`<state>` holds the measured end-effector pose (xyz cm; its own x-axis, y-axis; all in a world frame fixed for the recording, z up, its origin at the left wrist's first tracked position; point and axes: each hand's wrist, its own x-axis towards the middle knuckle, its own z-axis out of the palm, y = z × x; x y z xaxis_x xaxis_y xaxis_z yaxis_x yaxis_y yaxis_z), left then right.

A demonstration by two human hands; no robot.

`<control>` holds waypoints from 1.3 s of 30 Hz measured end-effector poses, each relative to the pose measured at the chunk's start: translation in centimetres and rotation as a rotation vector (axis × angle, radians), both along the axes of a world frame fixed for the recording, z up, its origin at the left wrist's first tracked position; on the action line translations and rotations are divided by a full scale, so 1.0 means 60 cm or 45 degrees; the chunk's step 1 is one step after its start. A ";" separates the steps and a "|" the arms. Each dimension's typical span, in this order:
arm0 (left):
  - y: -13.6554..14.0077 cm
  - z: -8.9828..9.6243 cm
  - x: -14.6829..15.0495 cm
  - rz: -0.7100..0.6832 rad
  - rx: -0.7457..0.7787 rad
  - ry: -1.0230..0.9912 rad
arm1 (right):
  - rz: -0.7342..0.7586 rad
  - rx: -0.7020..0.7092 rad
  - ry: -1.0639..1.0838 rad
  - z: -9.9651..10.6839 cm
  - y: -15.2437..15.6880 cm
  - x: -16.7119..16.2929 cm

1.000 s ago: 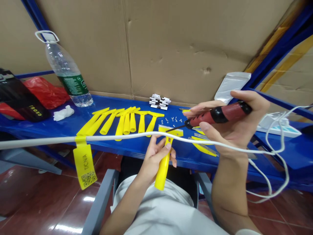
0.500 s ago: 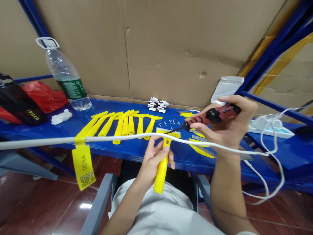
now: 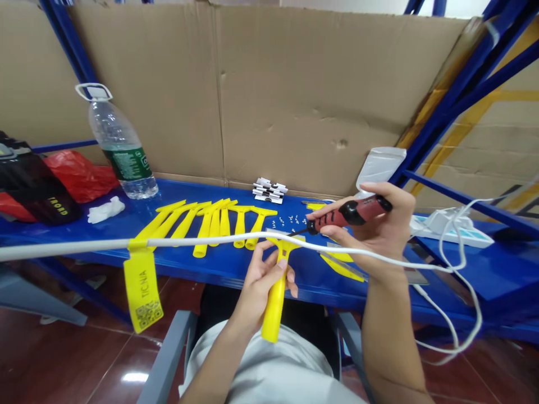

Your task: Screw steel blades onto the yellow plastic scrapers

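Note:
My left hand (image 3: 265,280) is wrapped round the handle of a yellow scraper (image 3: 275,306), its T-shaped head up and handle pointing down toward my lap. My right hand (image 3: 379,235) grips a red and black screwdriver (image 3: 349,214). The screwdriver's thin shaft slants down left to the scraper's head; a white cable crosses in front, so I cannot tell exactly where the tip sits. Past the head lie small screws (image 3: 290,220) on the blue table. Several more yellow scrapers (image 3: 214,224) lie in a row to the left. Yellow blade pieces (image 3: 343,264) rest beside my right wrist.
The white cable (image 3: 168,242) with a yellow tag (image 3: 143,292) runs across the view. On the blue table (image 3: 177,188) stand a water bottle (image 3: 126,151), a dark bottle (image 3: 37,185) and stacked black-and-white pieces (image 3: 269,191). A power strip (image 3: 455,230) lies right; cardboard (image 3: 273,101) rises behind.
The view has tilted up slightly. My right hand and the screwdriver have shifted a little left and lower in view; both hands keep their holds.

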<state>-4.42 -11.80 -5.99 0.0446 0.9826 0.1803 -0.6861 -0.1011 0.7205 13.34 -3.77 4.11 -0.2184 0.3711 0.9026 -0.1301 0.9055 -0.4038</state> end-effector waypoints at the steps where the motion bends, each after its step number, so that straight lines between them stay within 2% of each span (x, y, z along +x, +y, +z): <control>1: 0.000 0.000 0.000 -0.004 0.000 0.003 | -0.008 0.034 0.009 -0.001 0.002 0.001; 10: 0.001 -0.004 0.003 0.025 -0.009 0.023 | -0.199 0.123 0.068 -0.003 0.014 0.005; 17: 0.000 -0.004 0.002 0.034 0.014 0.003 | 0.056 -0.029 -0.053 -0.003 -0.003 0.000; 30: -0.001 -0.001 0.000 0.010 0.000 0.017 | -0.074 0.064 0.016 -0.003 0.004 0.004; 35: -0.004 0.003 -0.002 -0.016 -0.015 0.042 | -0.134 0.029 0.029 -0.002 0.000 0.000; 39: -0.006 0.004 0.001 0.045 -0.012 0.030 | -0.119 -0.023 0.020 0.003 -0.003 -0.005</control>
<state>-4.34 -12.14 -5.73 0.0140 0.9853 0.1700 -0.6652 -0.1177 0.7373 13.05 -3.93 4.30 -0.1683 0.4053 0.8986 -0.0521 0.9066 -0.4187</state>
